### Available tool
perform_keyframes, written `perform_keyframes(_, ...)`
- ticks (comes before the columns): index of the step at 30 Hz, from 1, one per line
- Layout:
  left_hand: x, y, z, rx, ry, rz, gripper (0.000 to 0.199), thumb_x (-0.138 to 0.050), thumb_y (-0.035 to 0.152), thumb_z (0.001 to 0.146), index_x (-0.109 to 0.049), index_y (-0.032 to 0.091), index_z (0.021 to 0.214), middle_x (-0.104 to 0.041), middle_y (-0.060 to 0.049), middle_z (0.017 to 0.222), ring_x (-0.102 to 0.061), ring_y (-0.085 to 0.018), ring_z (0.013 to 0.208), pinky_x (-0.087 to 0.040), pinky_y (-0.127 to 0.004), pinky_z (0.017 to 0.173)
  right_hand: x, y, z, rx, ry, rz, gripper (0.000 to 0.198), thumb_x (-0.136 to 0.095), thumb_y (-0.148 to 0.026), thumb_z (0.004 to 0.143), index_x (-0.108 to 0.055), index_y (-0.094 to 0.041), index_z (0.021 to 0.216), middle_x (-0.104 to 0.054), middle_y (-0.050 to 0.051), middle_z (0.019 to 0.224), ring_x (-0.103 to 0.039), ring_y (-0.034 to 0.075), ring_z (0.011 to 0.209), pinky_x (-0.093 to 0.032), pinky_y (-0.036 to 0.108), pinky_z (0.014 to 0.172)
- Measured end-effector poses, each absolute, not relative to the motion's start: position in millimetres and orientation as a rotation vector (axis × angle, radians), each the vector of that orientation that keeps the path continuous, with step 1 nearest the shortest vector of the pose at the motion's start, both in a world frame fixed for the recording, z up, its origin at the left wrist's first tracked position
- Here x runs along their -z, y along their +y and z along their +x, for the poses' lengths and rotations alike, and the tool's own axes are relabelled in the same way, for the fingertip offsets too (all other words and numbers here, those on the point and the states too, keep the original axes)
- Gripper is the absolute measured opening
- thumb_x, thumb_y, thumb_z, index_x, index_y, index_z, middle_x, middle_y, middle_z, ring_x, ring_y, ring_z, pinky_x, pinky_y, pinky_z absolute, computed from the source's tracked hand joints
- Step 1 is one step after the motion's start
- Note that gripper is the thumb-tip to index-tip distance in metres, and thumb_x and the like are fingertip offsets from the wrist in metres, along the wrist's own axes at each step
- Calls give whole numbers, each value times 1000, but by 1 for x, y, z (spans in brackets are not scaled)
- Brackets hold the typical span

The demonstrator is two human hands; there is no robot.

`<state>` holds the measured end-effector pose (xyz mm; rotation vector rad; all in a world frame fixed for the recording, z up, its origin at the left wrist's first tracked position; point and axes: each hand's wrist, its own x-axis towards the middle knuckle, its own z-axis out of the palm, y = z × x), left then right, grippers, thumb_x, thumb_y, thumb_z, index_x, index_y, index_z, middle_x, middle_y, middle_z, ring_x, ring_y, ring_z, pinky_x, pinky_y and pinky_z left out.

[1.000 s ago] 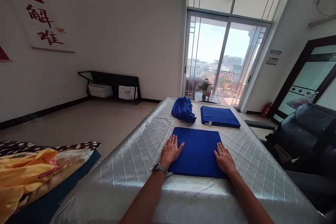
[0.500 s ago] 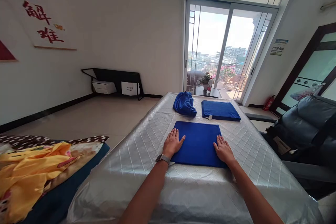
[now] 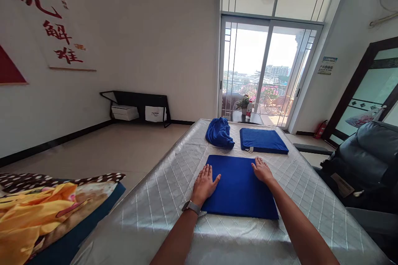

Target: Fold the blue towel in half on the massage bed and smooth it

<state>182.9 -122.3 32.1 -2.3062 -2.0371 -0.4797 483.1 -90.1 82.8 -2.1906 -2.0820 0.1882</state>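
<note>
A blue folded cloth [image 3: 238, 190] lies flat and rectangular on the silver quilted table cover [image 3: 161, 190]. My left hand [image 3: 204, 183] rests flat on its left edge, fingers stretched out and thumb apart. At the cloth's far right corner, my right hand [image 3: 263, 169] lies with fingers extended, touching the edge. Neither hand grips anything. Beyond, a stack of folded blue cloth [image 3: 263, 140] with a small white tag sits to the right. A crumpled blue cloth [image 3: 219, 133] is heaped to its left.
Yellow patterned bedding [image 3: 46, 207] lies low at the left. A dark leather chair [image 3: 370, 165] stands along the right side. Past the table's far end are a small table [image 3: 247, 118] with a bottle and plant, and sliding glass doors [image 3: 245, 62]. A black rack [image 3: 139, 99] stands by the wall.
My right hand has slid up the right edge to the far corner of the folded cloth. My left hand stays on the left edge. The view has tilted up slightly.
</note>
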Motion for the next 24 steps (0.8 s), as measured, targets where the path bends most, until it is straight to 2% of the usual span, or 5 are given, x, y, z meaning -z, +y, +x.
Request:
perform_keyframes(8, -25, -115, 181, 499, -2023, -2318, 84, -20, 67, 98, -34, 5, 153, -32, -21, 160, -29, -31, 149, -27, -45, 120, -50, -72, 494, -175, -2042, -2199, 69, -15, -48, 102, -13, -12, 160, -13, 7, 168, -5, 17, 154, -7, 36, 123)
perform_keyframes(18, -31, -122, 169, 395, -2077, -2265, 87, -19, 67, 98, -33, 0, 152, -32, -22, 160, -27, -29, 150, -25, -42, 122, -50, -74, 498, -190, -2046, -2147, 68, -16, -44, 102, -16, -8, 159, -16, 9, 167, -6, 18, 154, -6, 36, 123)
perform_keyframes(24, -44, -118, 223, 418, -1758, -2539, 77, -20, 63, 101, -37, 9, 153, -37, -16, 159, -31, -27, 149, -29, -43, 121, -49, -74, 497, -210, -2021, -2117, 67, -19, -42, 101, -18, -7, 158, -17, 10, 166, -7, 19, 154, -6, 38, 124)
